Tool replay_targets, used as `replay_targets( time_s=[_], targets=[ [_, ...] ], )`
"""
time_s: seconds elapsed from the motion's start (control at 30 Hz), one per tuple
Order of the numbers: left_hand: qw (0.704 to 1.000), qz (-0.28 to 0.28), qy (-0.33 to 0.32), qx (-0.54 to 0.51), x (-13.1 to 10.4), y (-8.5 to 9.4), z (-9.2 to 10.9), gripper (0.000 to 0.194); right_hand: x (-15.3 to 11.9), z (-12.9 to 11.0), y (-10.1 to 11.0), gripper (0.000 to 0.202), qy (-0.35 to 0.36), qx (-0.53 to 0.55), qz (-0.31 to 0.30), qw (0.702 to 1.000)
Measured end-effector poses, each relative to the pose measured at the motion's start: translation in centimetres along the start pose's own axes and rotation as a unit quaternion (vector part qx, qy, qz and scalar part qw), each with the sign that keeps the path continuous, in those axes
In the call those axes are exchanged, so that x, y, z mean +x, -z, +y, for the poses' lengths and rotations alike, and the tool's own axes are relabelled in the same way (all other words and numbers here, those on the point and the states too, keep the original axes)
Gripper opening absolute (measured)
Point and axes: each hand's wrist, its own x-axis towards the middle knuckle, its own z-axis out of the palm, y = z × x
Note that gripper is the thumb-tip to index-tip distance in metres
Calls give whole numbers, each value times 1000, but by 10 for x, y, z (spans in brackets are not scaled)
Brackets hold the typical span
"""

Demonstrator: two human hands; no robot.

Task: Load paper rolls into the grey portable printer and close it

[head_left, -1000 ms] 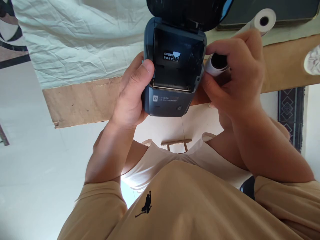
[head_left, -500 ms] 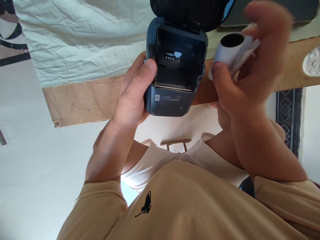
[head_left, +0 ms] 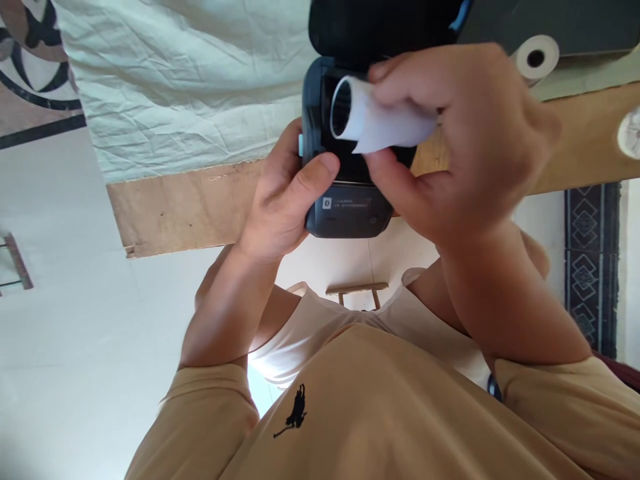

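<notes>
My left hand [head_left: 285, 200] is wrapped round the left side of a dark blue label printer [head_left: 345, 217], its thumb on the front rim. The printer's black lid [head_left: 380, 30] stands raised at the far side, so the paper bay is exposed. Between the thumb and fingers of my right hand [head_left: 460, 140] is a white paper roll [head_left: 385, 120] with a hollow core. The roll lies sideways over the open bay, its loose paper edge pointing down towards the front. How far it sits inside the bay I cannot tell.
A second white paper roll [head_left: 537, 59] stands at the right beside a dark flat object [head_left: 580, 27]. Pale green cloth [head_left: 200, 80] covers part of the wooden board [head_left: 195, 210]. A round white patterned object [head_left: 630, 133] is at the right edge.
My right hand has moved left with the paper roll, from beside the printer to over its open bay. The second roll has come into sight. My left hand still holds the printer.
</notes>
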Motion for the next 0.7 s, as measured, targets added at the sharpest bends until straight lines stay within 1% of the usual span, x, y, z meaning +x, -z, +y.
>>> replay_targets(
  time_s=[0.03, 0.1, 0.17, 0.23, 0.33, 0.43, 0.5, 0.57, 0.63, 0.67, 0.7],
  targets=[
    [1000, -4, 5, -6, -1, 0, 0, 35, -1, 1, 0, 28, 24, -40, 19, 999],
    [1000, -3, 16, -8, -2, 0, -2, 34, -3, 2, 0, 26, 21, -51, 27, 998],
    [1000, 16, 21, -2, -1, 1, -4, 34, -6, 3, -1, 22, 8, -17, 21, 1000],
    [1000, 23, 17, 10, -1, 0, -5, 35, -7, 3, -3, 15, 9, 47, 16, 999],
    [999, 42, 15, 30, -1, -3, -1, 36, -10, 4, -7, 6, 31, 94, 48, 994],
    [998, 55, 42, 8, -3, -7, 8, 31, -14, 6, -12, 8, 79, 77, 67, 992],
    [998, 38, 43, 5, -3, -5, 8, 35, -17, 10, -16, 16, 100, 70, 56, 991],
    [999, 30, 8, 28, 0, 1, 1, 44, -21, 14, -19, 25, 118, 81, 59, 988],
    [997, 19, -47, 51, 4, 8, -10, 58, -24, 19, -20, 30, 130, 107, 94, 981],
    [995, 4, -76, 60, 5, 10, -15, 67, -25, 21, -19, 30, 118, 126, 120, 978],
    [993, -12, -100, 69, 6, 12, -17, 73, -27, 22, -17, 32, 90, 146, 139, 975]
  ],
)
